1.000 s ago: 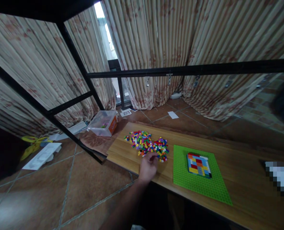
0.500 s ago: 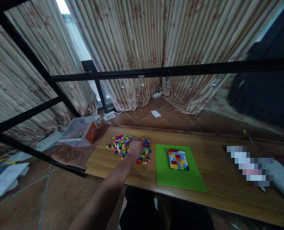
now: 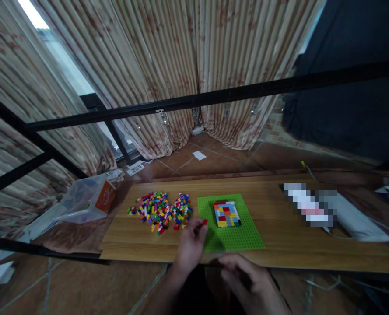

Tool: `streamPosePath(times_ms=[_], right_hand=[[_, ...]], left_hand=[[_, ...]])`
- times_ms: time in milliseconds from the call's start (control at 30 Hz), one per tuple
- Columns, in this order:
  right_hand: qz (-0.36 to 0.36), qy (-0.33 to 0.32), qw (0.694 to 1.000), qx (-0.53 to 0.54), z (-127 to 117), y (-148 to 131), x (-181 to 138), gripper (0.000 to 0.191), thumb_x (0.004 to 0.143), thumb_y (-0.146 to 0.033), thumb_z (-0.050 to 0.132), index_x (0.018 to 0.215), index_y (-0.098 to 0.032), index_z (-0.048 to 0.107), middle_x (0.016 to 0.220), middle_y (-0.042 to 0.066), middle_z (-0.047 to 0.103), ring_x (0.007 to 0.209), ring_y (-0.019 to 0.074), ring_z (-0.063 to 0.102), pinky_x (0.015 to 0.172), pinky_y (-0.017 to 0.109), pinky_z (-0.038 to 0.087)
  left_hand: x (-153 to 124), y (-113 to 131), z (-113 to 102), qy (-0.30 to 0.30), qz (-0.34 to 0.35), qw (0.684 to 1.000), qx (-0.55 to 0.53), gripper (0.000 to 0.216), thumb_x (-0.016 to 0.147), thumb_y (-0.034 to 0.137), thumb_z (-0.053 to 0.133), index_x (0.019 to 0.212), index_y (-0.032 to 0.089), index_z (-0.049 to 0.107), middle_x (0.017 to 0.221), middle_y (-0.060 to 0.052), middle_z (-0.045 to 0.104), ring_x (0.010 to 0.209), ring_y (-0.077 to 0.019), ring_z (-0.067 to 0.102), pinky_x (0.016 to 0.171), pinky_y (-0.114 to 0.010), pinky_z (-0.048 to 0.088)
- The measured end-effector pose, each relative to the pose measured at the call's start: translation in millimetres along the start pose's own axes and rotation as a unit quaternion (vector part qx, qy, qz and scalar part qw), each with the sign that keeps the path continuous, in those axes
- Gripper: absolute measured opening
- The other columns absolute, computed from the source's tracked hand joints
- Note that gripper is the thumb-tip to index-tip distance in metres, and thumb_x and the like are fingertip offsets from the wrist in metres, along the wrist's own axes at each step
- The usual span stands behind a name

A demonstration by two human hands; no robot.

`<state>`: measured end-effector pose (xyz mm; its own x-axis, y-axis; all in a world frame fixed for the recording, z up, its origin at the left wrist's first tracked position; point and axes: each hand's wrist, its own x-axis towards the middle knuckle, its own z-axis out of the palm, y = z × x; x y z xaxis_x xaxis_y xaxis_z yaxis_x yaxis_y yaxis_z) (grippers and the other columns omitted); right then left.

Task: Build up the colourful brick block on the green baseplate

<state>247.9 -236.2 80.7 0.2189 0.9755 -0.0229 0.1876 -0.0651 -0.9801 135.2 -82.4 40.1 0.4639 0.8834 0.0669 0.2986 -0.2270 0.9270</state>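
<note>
Between the fingertips of my left hand [image 3: 191, 245] is a small red toy brick [image 3: 205, 222], held over the left edge of the green baseplate [image 3: 227, 242]. My right hand [image 3: 247, 280] hovers by the table's near edge, thumb and fingers bent but apart, with nothing visible between them. On the baseplate stands a rectangular block of joined bricks [image 3: 226, 214] in red, yellow, blue, white and other colours. Loose bricks [image 3: 155, 210] of many colours lie in two touching heaps left of the baseplate.
The wooden table [image 3: 122, 245] carries all this. A clear plastic box [image 3: 82, 199] with an orange label stands on the floor at left. At right lie a blurred-out item [image 3: 307, 205] and a white object [image 3: 361, 218] with a cable. A black metal rail [image 3: 168, 105] crosses beyond the table.
My left hand has come out of the heap, back and right toward the baseplate, with a red brick in its fingers. My right hand has entered the view. The camera has turned right.
</note>
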Motion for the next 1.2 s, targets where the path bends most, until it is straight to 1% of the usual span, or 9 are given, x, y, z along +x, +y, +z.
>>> streamPosePath(times_ms=[67, 167, 367, 500, 600, 767, 900, 1033, 1200], right_hand=[[0.018, 0.130, 0.991, -0.040, -7, 18, 12, 0.033, 0.087, -0.043, 0.056, 0.112, -0.024, 0.065, 0.083, 0.003, 0.070, 0.076, 0.0171, 0.067, 0.067, 0.026, 0.054], [0.022, 0.190, 0.981, -0.036, -22, 36, 23, 0.039, 0.085, -0.044, 0.057, 0.114, -0.020, 0.065, 0.085, 0.005, 0.071, 0.076, 0.0186, 0.068, 0.064, 0.027, 0.055], [-0.025, 0.122, 0.988, -0.096, -43, 38, 25, 0.027, 0.088, -0.041, 0.055, 0.101, -0.025, 0.072, 0.098, 0.006, 0.072, 0.090, 0.0204, 0.068, 0.078, 0.029, 0.054], [-0.012, 0.099, 0.989, -0.112, -49, 36, 26, 0.026, 0.089, -0.040, 0.053, 0.097, -0.026, 0.073, 0.088, 0.004, 0.072, 0.082, 0.0192, 0.068, 0.070, 0.027, 0.053], [-0.002, 0.123, 0.984, -0.128, -57, 43, 33, 0.026, 0.088, -0.043, 0.054, 0.094, -0.025, 0.072, 0.088, 0.004, 0.073, 0.082, 0.0202, 0.068, 0.070, 0.028, 0.053], [0.021, 0.250, 0.959, -0.130, -79, 65, 58, 0.034, 0.084, -0.051, 0.055, 0.093, -0.022, 0.070, 0.093, 0.007, 0.073, 0.086, 0.0237, 0.068, 0.075, 0.033, 0.053], [0.022, 0.295, 0.944, -0.144, -88, 74, 80, 0.036, 0.083, -0.052, 0.056, 0.091, -0.020, 0.069, 0.089, 0.009, 0.074, 0.080, 0.0236, 0.068, 0.071, 0.034, 0.051], [0.031, 0.332, 0.930, -0.152, -76, 78, 92, 0.036, 0.082, -0.051, 0.056, 0.087, -0.018, 0.068, 0.084, 0.009, 0.073, 0.074, 0.0232, 0.068, 0.068, 0.033, 0.050], [0.043, 0.359, 0.912, -0.193, -54, 79, 98, 0.034, 0.084, -0.050, 0.054, 0.085, -0.018, 0.067, 0.081, 0.009, 0.072, 0.071, 0.0227, 0.066, 0.066, 0.032, 0.047]], left_hand=[[-17, -1, 20, -0.017, -0.044, 0.997, -0.064, 0.018, 0.083, 0.035, 0.057, 0.088, 0.018, 0.061, 0.080, -0.002, 0.065, 0.074, -0.0145, 0.060, 0.066, -0.024, 0.049], [-31, 4, 38, -0.082, -0.098, 0.986, -0.111, 0.018, 0.080, 0.032, 0.058, 0.091, 0.019, 0.064, 0.081, -0.001, 0.066, 0.067, -0.0123, 0.057, 0.059, -0.023, 0.046], [-23, 25, 39, -0.155, -0.076, 0.979, -0.103, 0.016, 0.079, 0.026, 0.058, 0.087, 0.019, 0.069, 0.080, -0.002, 0.069, 0.070, -0.0134, 0.059, 0.064, -0.024, 0.047], [-17, 31, 44, -0.183, -0.069, 0.976, -0.094, 0.015, 0.080, 0.027, 0.057, 0.086, 0.020, 0.069, 0.080, -0.002, 0.069, 0.073, -0.0144, 0.061, 0.067, -0.024, 0.048], [-11, 30, 49, -0.162, -0.060, 0.981, -0.090, 0.018, 0.082, 0.028, 0.057, 0.094, 0.021, 0.068, 0.089, -0.002, 0.071, 0.080, -0.0160, 0.063, 0.073, -0.026, 0.049], [8, 20, 47, -0.046, -0.013, 0.999, -0.011, 0.020, 0.085, 0.026, 0.053, 0.100, 0.021, 0.065, 0.099, -0.004, 0.069, 0.089, -0.0175, 0.063, 0.082, -0.030, 0.049], [30, 13, 39, 0.001, 0.032, 0.998, 0.058, 0.021, 0.084, 0.023, 0.054, 0.103, 0.022, 0.065, 0.104, -0.005, 0.068, 0.099, -0.0195, 0.062, 0.091, -0.034, 0.047], [53, 9, 35, 0.002, 0.061, 0.992, 0.114, 0.027, 0.084, 0.022, 0.056, 0.109, 0.022, 0.064, 0.110, -0.006, 0.067, 0.109, -0.0218, 0.059, 0.099, -0.038, 0.044], [83, 7, 39, -0.042, 0.061, 0.989, 0.128, 0.032, 0.084, 0.025, 0.056, 0.114, 0.022, 0.063, 0.115, -0.005, 0.067, 0.111, -0.0210, 0.059, 0.101, -0.036, 0.044]])
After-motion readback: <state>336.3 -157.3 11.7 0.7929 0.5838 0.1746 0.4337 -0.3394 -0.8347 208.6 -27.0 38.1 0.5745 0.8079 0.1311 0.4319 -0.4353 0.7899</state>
